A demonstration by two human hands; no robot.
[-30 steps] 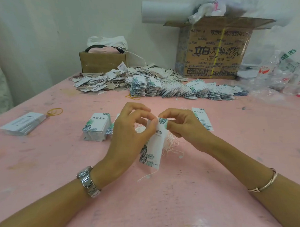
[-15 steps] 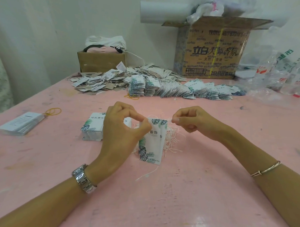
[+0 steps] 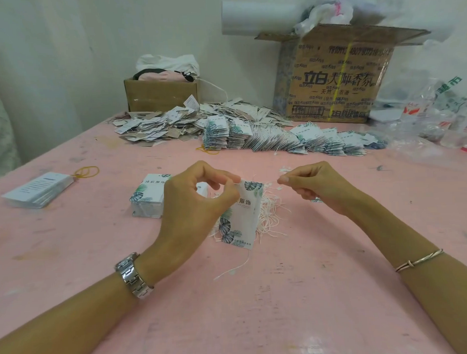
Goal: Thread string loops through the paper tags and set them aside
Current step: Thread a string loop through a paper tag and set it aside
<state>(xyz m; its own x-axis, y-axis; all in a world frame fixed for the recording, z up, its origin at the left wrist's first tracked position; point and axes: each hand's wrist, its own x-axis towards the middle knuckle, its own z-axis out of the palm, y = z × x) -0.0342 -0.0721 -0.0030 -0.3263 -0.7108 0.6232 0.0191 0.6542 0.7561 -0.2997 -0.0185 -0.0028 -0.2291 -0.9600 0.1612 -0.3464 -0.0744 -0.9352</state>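
While the left hand [image 3: 199,204] pinches the top of a paper tag [image 3: 241,216] that hangs down from its fingers | right hand [image 3: 314,186] off to the side, fingers squeezed on a thin string [image 3: 269,185] | loose strings [image 3: 270,215] piled behind the tag | tag stack [image 3: 148,198] beside the left hand.

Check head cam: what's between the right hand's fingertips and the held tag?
In the head view, a thin white string spans the gap from the right hand to the top of the leaf-print tag pinched by the left hand.
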